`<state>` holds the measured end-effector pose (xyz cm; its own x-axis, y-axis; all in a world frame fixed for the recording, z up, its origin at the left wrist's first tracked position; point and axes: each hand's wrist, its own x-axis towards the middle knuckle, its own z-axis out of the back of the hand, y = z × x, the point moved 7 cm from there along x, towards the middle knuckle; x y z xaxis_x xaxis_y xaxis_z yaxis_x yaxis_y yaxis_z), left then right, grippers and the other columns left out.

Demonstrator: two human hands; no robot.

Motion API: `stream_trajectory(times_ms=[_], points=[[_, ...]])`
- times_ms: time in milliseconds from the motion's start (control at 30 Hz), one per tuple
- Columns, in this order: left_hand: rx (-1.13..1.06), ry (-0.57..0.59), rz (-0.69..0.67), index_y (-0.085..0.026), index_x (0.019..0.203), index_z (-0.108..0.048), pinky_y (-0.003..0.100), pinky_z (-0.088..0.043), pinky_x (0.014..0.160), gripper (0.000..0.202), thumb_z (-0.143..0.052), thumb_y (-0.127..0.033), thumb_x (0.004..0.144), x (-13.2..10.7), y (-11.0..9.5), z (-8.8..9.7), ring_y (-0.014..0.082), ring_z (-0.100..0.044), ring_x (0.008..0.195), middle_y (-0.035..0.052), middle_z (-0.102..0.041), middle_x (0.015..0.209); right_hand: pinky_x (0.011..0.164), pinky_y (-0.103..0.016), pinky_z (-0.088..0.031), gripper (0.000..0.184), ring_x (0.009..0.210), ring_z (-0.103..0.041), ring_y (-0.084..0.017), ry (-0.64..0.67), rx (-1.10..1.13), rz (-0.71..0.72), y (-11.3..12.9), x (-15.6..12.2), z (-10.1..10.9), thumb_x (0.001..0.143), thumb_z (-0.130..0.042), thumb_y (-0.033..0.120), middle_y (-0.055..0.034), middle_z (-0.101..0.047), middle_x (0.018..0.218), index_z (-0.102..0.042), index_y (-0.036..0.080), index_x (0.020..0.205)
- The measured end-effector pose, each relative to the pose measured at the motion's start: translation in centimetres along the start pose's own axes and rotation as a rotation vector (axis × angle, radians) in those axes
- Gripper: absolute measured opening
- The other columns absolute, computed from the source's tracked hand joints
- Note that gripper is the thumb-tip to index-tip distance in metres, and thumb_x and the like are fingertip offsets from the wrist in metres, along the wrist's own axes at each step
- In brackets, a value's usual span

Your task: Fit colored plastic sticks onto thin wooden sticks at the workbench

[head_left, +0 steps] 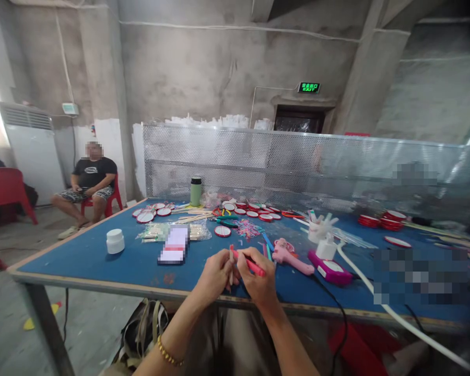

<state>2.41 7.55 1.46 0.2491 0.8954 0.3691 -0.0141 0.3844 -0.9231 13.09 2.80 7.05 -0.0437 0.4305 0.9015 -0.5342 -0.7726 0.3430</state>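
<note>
My left hand and my right hand meet over the near edge of the blue table. The right hand is closed round a red stick-like tool that points left and up. The left hand pinches a thin pale stick held upright against the red tool's tip. A bead bracelet sits on my left wrist. Just beyond the hands lie a pink glue gun and a magenta device.
Red-rimmed round discs, wooden sticks, a green bottle, a white jar and a white cable lie on the table. A perforated metal screen backs it. A person sits on a red chair at left.
</note>
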Motion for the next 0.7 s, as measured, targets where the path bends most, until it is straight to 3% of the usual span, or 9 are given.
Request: stream_trajectory(times_ms=[700], points=[[0.020,0.007,-0.002,-0.018,0.079,-0.049,0.018,-0.039,0.037,0.027,-0.044,-0.042,0.091,-0.13,-0.35,-0.01,0.0083,-0.048,0.040,-0.0022,-0.057,0.057,0.059,-0.022,-0.046,0.018,0.058,-0.058,-0.011,0.014,-0.004,-0.008,-0.41,0.04,-0.30,0.092,-0.052,0.018,0.0009,-0.063,0.067,-0.061,0.019,0.076]])
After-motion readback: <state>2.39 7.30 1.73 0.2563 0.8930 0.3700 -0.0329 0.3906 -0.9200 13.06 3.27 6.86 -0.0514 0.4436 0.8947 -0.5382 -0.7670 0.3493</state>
